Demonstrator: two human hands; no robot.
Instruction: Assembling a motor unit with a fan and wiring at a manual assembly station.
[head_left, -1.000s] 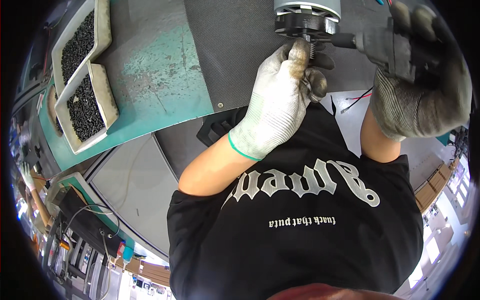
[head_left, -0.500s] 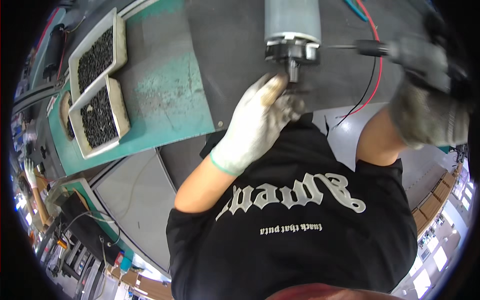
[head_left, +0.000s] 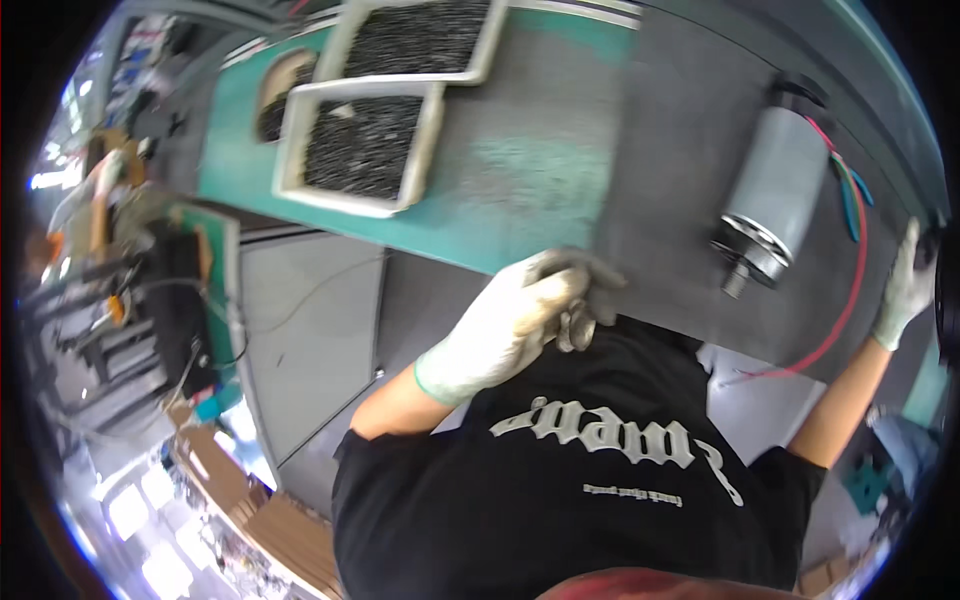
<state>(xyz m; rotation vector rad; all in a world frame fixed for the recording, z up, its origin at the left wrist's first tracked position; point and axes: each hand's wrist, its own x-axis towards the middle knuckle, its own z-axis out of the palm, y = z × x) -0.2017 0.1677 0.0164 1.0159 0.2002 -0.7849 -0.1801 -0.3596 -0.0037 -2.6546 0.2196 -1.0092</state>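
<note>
A grey cylindrical motor (head_left: 775, 180) lies on the dark bench mat, its black end cap at the far end and a metal shaft at the near end. My left hand (head_left: 530, 315), in a white glove with a dirty grey fingertip area, hovers at the bench's front edge, left of the motor and apart from it. Its fingers are curled together, hiding whatever may be between them. Out at the right rim is my gloved right hand (head_left: 905, 285), against a dark object (head_left: 947, 300) that the picture's edge cuts off. One finger points up; the rest are hidden.
Two white trays (head_left: 428, 150) of small black parts stand on the green mat (head_left: 540, 190) at left, beside a round container (head_left: 275, 95). A red wire (head_left: 855, 280) runs from the motor over the front edge. Teal-handled pliers (head_left: 852, 205) lie right of the motor.
The view has swung right. My left hand has come away from the motor shaft. My right hand, which held a power screwdriver beside the motor, is now farther out at the right rim.
</note>
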